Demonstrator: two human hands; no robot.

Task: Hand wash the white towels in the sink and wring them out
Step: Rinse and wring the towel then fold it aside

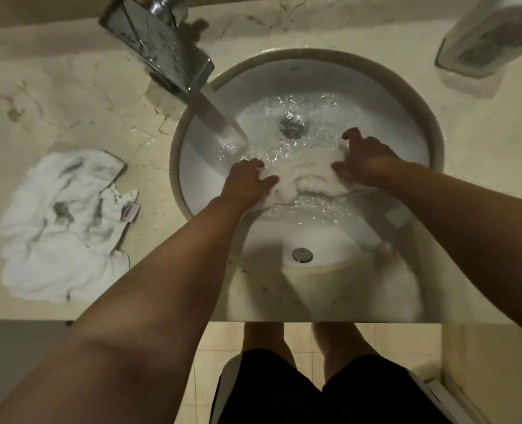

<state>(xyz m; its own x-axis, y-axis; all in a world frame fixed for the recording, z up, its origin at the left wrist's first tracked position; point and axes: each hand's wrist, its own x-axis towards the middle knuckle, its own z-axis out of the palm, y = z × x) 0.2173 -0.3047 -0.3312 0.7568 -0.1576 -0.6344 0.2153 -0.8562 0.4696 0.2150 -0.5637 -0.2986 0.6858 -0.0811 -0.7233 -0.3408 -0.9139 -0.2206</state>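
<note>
Both forearms reach out from the person toward the sink [192, 191], and at their ends the work is plainly mid-wash. One towel in the basin [299, 182] lies soaked and bunched between the two hands, part under the churning water. Left hand [247, 182] has its fingers curled down into the towel's near-left fold, pinching cloth under the fingertips; right hand [365, 159] has its fingers spread and hooked like a claw, gripping the towel's other end. Running water [220, 117] lands just beyond the left fingertips, and the drain [293, 126] sits a little past the right fingers, between the hands and the far wall. Off to the outer side of the left hand, well apart from it, a second towel [60, 221] lies crumpled on the counter [54, 93] with grey marks on it, so I judge it still unwashed, though I cannot be sure. Count: two towels, two hands, one basin, one faucet [158, 47] past the fingers. Wringing looks entirely ahead; nothing is twisted yet.
</note>
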